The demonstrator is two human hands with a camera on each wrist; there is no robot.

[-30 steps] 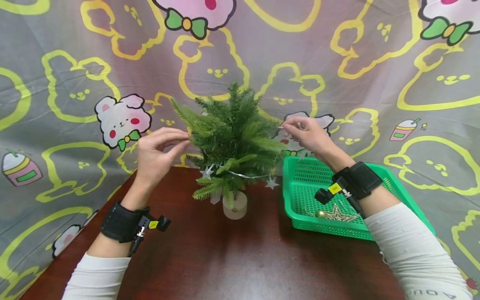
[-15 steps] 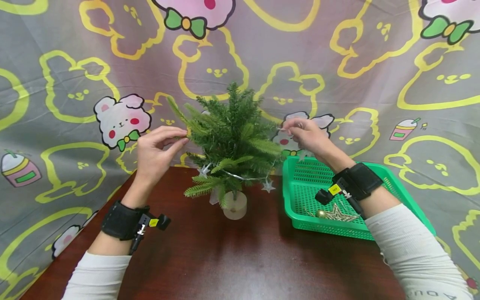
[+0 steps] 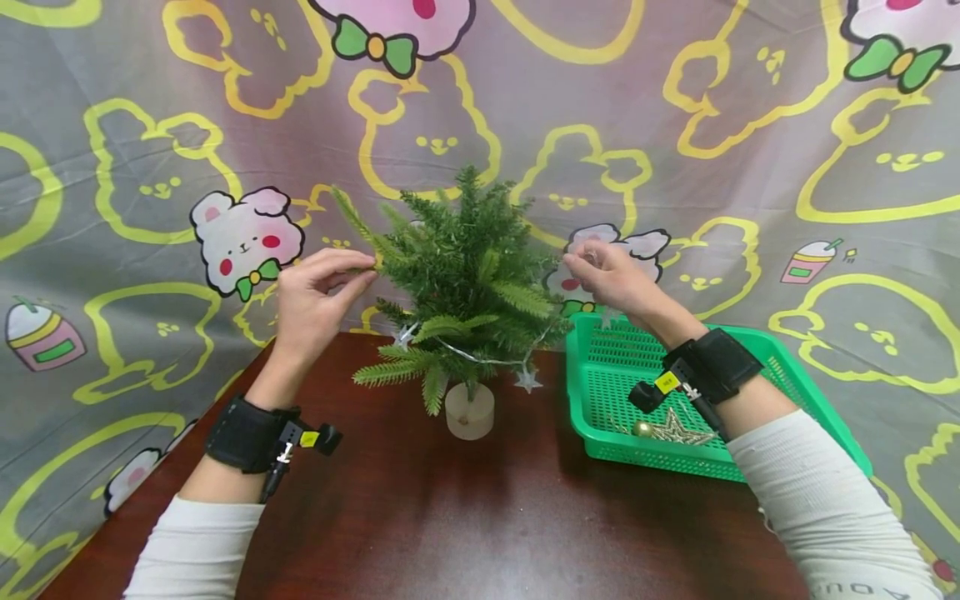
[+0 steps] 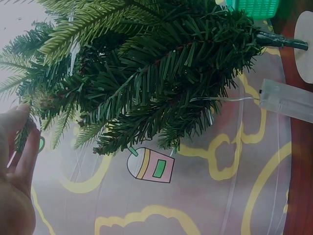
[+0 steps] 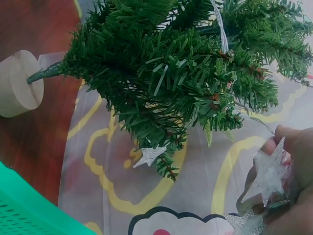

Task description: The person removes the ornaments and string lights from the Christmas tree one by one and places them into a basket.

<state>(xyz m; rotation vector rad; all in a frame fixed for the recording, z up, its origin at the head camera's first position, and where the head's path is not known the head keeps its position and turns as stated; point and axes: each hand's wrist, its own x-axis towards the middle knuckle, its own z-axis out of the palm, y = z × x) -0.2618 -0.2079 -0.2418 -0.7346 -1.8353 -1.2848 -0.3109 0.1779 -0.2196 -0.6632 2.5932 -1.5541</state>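
A small artificial Christmas tree (image 3: 472,275) stands upright on a round wooden base (image 3: 470,412). At its left side my left hand (image 3: 315,304) pinches a branch tip between thumb and fingers, as the left wrist view shows. To the right of the tree, my right hand (image 3: 618,275) holds part of a star string light, with a clear star (image 5: 268,172) hanging by the palm. Its thin wire runs from the fingers into the branches. More of the string crosses the front low down, with a star (image 3: 528,380) dangling. A translucent battery box (image 4: 286,102) hangs near the base.
On the right of the dark wooden table (image 3: 375,517) is a green basket (image 3: 581,400), partly under my right forearm. A glittery gold star (image 3: 678,427) and a gold ball (image 3: 642,428) lie in it. A patterned cloth (image 3: 420,108) hangs behind.
The tree has turned: its front branches and the front stars have shifted left, and the battery box has gone from the head view. Both hands stay nearly in place.
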